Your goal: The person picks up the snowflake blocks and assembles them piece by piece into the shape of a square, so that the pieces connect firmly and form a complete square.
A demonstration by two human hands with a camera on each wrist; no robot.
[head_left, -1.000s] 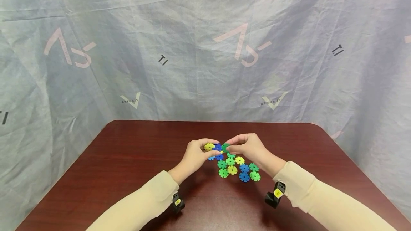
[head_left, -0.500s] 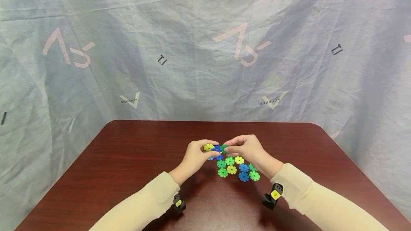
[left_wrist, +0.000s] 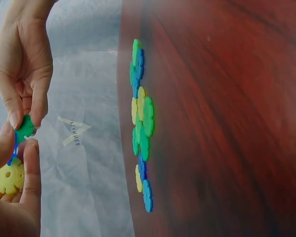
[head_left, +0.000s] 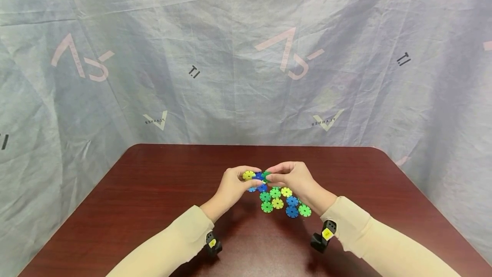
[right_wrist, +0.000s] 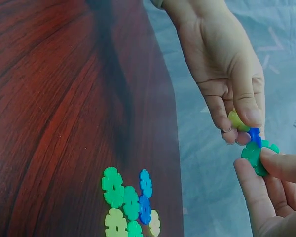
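Observation:
My left hand [head_left: 230, 186] pinches a dark blue notched plastic disc [right_wrist: 255, 136], held above the table. Joined to the blue one, a yellow notched disc [left_wrist: 9, 178] lies within the curl of the same hand. From the other side, my right hand [head_left: 299, 179] grips a green notched disc [right_wrist: 251, 157] between thumb and fingers. Its edge meets the blue disc's edge at an angle in the right wrist view. Fingertips hide part of the blue disc and of the green one.
Below the hands, several loose discs lie flat in a cluster on the red-brown table [head_left: 161, 208]: green [head_left: 267, 207], yellow [head_left: 277, 203] and blue [head_left: 292, 211]. A grey printed cloth [head_left: 238, 97] hangs behind the table's far edge.
My right hand has moved slightly left, bringing the green disc closer against the blue one. The left hand has barely moved. The loose discs lie as before, some now more covered by my right hand.

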